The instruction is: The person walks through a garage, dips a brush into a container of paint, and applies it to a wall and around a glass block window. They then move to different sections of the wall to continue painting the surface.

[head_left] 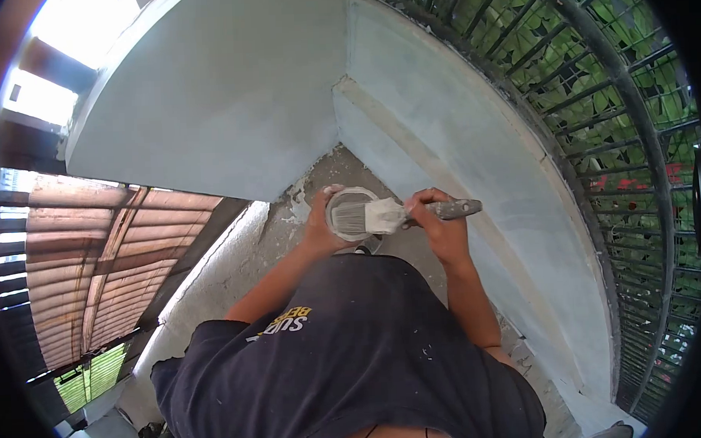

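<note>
Rough grey-brown concrete floor point(244, 270), worn and uneven, whitish patches point(298, 208) on it toward the corner

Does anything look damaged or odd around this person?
Yes: ragged whitish patches mar the rough grey concrete surface near the left hand, looking worn against the smooth pale wall. The broad grey-handled paintbrush is smeared with whitish material.
</note>
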### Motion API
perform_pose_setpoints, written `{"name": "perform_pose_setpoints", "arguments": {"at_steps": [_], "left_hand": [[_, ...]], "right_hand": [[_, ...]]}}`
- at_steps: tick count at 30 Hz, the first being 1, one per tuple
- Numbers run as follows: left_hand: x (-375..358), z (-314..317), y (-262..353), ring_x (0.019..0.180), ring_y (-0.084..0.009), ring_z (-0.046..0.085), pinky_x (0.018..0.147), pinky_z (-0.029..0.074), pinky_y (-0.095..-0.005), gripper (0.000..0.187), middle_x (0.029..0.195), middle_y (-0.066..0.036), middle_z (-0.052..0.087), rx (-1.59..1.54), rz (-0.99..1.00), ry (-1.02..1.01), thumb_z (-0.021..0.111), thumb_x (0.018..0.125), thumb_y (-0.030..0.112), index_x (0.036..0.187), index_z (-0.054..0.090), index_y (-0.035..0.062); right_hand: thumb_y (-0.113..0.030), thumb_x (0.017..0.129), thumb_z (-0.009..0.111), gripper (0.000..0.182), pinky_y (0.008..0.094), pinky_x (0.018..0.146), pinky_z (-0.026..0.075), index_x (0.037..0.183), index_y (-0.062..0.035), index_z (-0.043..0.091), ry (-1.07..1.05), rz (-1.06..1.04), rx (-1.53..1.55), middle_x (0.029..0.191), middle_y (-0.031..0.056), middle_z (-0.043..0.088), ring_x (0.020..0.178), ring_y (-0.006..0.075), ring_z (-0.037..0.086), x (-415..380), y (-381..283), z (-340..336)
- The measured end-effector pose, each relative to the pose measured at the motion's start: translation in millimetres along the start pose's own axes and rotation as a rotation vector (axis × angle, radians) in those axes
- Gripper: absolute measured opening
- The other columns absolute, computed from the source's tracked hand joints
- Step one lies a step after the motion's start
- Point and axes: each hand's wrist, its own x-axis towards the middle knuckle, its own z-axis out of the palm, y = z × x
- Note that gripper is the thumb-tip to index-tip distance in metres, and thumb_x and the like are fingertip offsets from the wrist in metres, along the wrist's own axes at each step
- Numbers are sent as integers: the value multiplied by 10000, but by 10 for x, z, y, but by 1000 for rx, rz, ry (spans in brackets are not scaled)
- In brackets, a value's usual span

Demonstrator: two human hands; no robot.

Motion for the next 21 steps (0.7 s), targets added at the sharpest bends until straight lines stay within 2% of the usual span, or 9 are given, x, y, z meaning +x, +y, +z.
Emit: {"name": "perform_pose_setpoints", "arguments": {"at_steps": [2, 3, 5, 10, 12, 13, 15, 18, 21], "left_hand": [[166, 137, -31, 1229, -278, 547, 1021, 468, -401, 988, 1331, -164, 470, -18, 38, -15, 971, 565, 168, 1316, 338, 66], [221, 192, -37, 1241, -280, 539, 1025, 465, -403, 975, 1344, -170, 454, -40, 69, -29, 972, 566, 172, 1303, 342, 68], [318, 312, -221, 1250, -290, 537, 1024, 467, -406, 962, 1355, -171, 446, -126, 101, 23, 974, 565, 177, 1288, 348, 69], [704, 425, -463, 1267, -319, 538, 1013, 477, -415, 956, 1374, -187, 457, -296, 158, 139, 983, 538, 189, 1261, 370, 63], [882, 324, -522, 1243, -322, 564, 997, 490, -409, 973, 1339, -194, 517, -95, 159, 49, 983, 525, 205, 1275, 384, 50], [934, 268, -517, 1243, -322, 564, 997, 490, -409, 973, 1339, -194, 517, -99, 150, 34, 983, 525, 205, 1275, 384, 50], [1088, 165, -528, 1221, -315, 582, 990, 492, -404, 982, 1280, -186, 576, 107, -39, -124, 976, 526, 227, 1298, 400, 35], [1340, 95, -682, 1182, -314, 608, 973, 501, -402, 969, 1251, -171, 597, 99, 14, -229, 967, 548, 239, 1311, 410, 24], [1574, -3, -786, 1169, -314, 617, 963, 509, -407, 989, 1253, -169, 595, 69, 28, -210, 965, 554, 232, 1331, 391, 24]], "right_hand": [[-89, 868, 734, 163, 297, 753, 549, 984, -11, 651, -156, -118, -181, 945, 78, 666, 856, 138, 649, 144, -21, -194], [-89, 868, 734, 163, 297, 753, 549, 984, -11, 651, -149, -107, -178, 945, 78, 666, 856, 138, 649, 179, -79, -203], [-192, 865, 751, 220, 268, 716, 509, 959, 2, 708, -52, -84, -376, 940, 55, 694, 823, 111, 650, 245, -261, -208], [-132, 859, 746, 221, 276, 740, 519, 1038, -6, 719, 3, -104, -443, 950, 54, 696, 831, 131, 660, 566, -312, -215], [-95, 864, 737, 217, 280, 759, 526, 1052, 11, 714, 18, -79, -450, 950, 58, 690, 842, 137, 657, 751, -351, -174], [-104, 873, 730, 208, 283, 744, 529, 1048, 7, 716, 20, 13, -446, 948, 67, 701, 821, 137, 662, 842, -379, -130], [-113, 881, 722, 201, 286, 729, 532, 1044, 3, 719, 38, 106, -434, 946, 76, 711, 800, 137, 668, 982, -358, -35], [-120, 881, 722, 209, 280, 706, 535, 1048, 4, 718, 77, 107, -578, 955, 84, 722, 755, 134, 669, 1210, -326, 91], [-123, 877, 719, 222, 280, 714, 555, 1051, 16, 712, 134, 99, -591, 965, 94, 722, 754, 147, 676, 1396, -275, 114]]}}
